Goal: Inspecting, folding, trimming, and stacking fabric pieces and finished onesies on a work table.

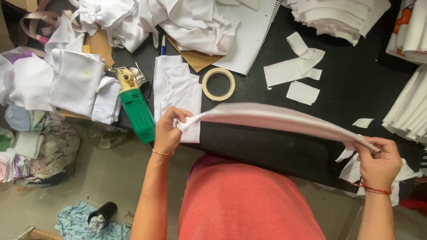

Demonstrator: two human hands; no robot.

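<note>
White cloth strip [275, 118] stretched out above the black table [356, 89], blurry in the middle, sagging a bit toward the right end. Left hand [168, 133] pinching the bunched left end, grip pressed tight on the fabric. Right hand [378, 162] pinching the other end, fingers closed on it too, red thread at the wrist.

Just under the left end: a folded white piece [177, 89] lying flat on the table. Right beside that, a tape ring [219, 83], flat, touching nothing. Left of the folded piece, a green-and-yellow cutter [135, 106] sitting at the table edge, green body pointing toward the floor side.

Further right, a few white scraps [296, 66], one pair crossed, well apart from the tape. Stacks of white pieces [342, 18] at the top right and along the right edge. Heap of white cloth [178, 20] at the top, partly over a spiral pad [251, 35]. Cloth scraps under the right hand as well.
</note>
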